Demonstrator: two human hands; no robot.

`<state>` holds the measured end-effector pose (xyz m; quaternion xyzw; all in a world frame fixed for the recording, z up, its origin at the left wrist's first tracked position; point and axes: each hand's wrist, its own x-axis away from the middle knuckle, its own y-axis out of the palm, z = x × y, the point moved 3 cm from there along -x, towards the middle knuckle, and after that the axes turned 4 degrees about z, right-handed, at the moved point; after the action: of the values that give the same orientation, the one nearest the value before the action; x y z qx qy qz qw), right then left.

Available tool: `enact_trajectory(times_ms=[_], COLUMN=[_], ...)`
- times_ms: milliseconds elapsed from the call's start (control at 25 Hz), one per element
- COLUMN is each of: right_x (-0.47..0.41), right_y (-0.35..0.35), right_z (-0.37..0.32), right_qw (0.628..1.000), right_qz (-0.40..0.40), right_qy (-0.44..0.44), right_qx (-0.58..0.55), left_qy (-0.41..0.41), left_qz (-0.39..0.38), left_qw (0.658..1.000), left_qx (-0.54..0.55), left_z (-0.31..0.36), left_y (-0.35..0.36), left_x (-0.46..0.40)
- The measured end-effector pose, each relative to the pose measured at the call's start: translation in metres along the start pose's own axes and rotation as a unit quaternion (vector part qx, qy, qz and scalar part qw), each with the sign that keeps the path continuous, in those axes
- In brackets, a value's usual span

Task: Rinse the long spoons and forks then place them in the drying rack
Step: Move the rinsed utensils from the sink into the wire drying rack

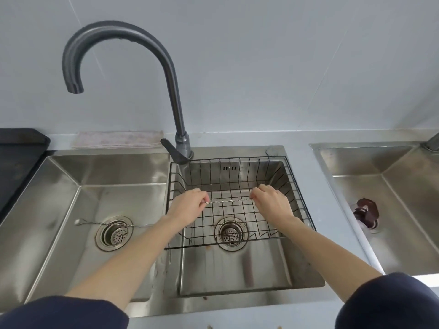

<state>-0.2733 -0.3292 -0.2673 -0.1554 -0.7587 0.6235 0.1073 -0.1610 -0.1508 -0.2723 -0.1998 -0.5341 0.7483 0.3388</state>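
A long twisted-handle utensil (228, 201) lies level between my two hands, over the black wire drying rack (301, 186) that sits in the right basin. My left hand (190, 204) pinches its left end and my right hand (270, 200) pinches its right end, so both tips are hidden by fingers. A second long twisted spoon (95, 222) lies flat on the floor of the left basin (59, 186), across the drain strainer (114, 233), with its bowl pointing left.
The dark gooseneck faucet (175, 98) rises behind the rack, its spout curving over the left basin, no water running. A folded cloth (118, 139) lies behind the left basin. A separate sink (392, 198) at the right holds a dark red object (365, 212). A black surface (16, 148) is at far left.
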Motion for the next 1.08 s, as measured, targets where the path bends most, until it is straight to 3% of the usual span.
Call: enact_trajectory(times_ms=[560, 760, 1080], right_x=[-0.047, -0.049, -0.047], right_y=[0.063, 0.071, 0.061], right_z=[0.033, 0.034, 0.031], right_qw=[0.991, 0.990, 0.991], right_qz=[-0.130, -0.138, -0.136], right_qy=[0.027, 0.021, 0.016], right_qx=[-0.033, -0.031, -0.016], left_qy=[-0.057, -0.061, -0.056], left_qz=[-0.084, -0.107, -0.079], left_qw=[0.995, 0.992, 0.995], left_qx=[-0.024, -0.023, -0.022], left_z=[-0.018, -0.024, -0.018], left_y=[0.054, 0.067, 0.055], left_x=[-0.059, -0.060, -0.058])
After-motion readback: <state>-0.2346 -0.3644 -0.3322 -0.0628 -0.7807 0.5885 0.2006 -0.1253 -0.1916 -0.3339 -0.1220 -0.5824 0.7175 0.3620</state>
